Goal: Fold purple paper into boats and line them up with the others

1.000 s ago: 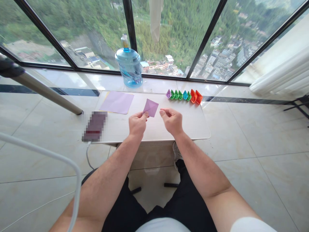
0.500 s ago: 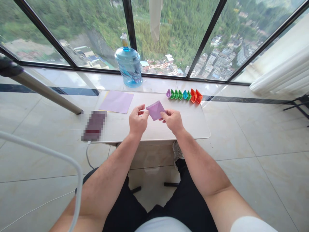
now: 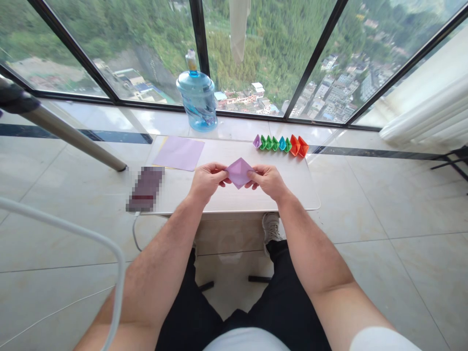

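Observation:
A folded purple paper [image 3: 240, 171], diamond-shaped, is held up above the white table [image 3: 292, 190]. My left hand [image 3: 209, 179] pinches its left corner between thumb and fingers. At the opposite corner my right hand [image 3: 268, 179] grips it the same way. Beyond my hands, a row of small folded paper boats stands near the table's far edge: a purple boat [image 3: 257, 142] at the left, several green boats [image 3: 269, 143], a blue boat [image 3: 282, 143] among them, and two orange boats [image 3: 299, 146] at the right end.
Flat purple sheets [image 3: 179, 153] lie at the table's left, with a blurred phone-like object [image 3: 145, 189] on a cable nearer me. A blue water jug [image 3: 198, 101] stands behind the table by the window. A metal pole [image 3: 73, 129] slants in from the left.
My left hand has closed on the paper's left corner, where it was loosely beside it before. The paper has turned level and now sits between both hands.

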The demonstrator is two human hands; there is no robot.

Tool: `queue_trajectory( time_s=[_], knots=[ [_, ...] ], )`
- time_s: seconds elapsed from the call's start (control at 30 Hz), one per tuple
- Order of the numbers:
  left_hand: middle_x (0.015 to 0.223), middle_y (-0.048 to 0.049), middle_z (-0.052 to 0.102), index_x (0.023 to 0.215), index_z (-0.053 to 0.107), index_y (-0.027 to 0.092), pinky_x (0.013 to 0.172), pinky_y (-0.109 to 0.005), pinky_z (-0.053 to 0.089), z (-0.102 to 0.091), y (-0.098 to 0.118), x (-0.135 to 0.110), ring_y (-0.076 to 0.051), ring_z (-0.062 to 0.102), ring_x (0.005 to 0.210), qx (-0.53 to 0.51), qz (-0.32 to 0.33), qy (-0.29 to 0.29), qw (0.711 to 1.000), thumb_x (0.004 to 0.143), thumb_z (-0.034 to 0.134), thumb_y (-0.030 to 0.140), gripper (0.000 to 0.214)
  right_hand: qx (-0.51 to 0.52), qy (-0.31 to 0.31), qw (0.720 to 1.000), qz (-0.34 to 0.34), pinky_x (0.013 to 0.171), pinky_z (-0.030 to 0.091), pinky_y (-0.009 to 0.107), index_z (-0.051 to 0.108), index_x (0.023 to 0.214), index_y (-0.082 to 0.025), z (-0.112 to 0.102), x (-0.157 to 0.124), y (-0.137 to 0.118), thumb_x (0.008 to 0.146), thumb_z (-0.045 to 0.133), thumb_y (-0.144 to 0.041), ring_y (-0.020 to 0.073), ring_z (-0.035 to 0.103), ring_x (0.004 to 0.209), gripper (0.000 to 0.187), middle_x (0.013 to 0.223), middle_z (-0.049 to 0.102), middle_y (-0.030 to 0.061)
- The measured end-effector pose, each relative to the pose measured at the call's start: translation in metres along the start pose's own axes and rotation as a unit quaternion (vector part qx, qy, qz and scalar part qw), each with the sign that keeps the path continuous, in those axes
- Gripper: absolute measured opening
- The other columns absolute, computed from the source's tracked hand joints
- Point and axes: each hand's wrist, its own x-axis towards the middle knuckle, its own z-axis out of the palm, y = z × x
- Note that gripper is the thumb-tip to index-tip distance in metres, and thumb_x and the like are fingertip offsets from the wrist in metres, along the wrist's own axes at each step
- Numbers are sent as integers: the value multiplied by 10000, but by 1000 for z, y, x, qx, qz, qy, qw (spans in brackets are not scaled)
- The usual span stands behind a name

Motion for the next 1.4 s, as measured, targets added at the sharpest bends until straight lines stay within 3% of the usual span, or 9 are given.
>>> queue_trajectory(
  time_s=[0.3,0.53,0.87,1.2,1.4],
  knots=[
    [560,-10,671,761,739,152,531,-228,475,-2,3,-1,-136,640,526,-82,-6,-2,997,592,741,213,180,71,-10,997,-17,589,569,260,810,1037,-194,-2,-1,-2,710,823,-421,166,732,671,398,785,777,32],
    [565,-17,664,725,734,156,521,-248,487,2,1,-2,-136,606,507,-75,5,34,997,588,635,200,175,59,-11,998,7,614,577,262,789,1084,-167,1,-3,-5,760,737,-377,180,745,694,389,767,775,38],
    [618,-13,687,771,774,158,483,-221,459,5,0,-3,-129,614,550,-47,65,75,994,605,613,187,233,55,-38,998,-23,665,579,269,765,1113,-156,0,-7,-12,800,638,-289,195,758,799,364,853,779,48],
    [700,-31,735,812,783,154,506,-237,497,4,1,-5,-154,666,601,-32,82,64,994,623,623,190,251,9,-26,998,-52,696,587,285,722,1258,-188,-4,-7,-13,806,595,-294,183,746,834,481,931,781,33],
    [746,-40,752,827,786,156,515,-243,525,4,1,-6,-164,684,628,-36,75,51,995,618,640,195,258,20,-6,999,-37,701,598,292,755,1204,-202,-4,-6,-11,797,613,-303,176,736,823,443,932,787,25]
  ],
)
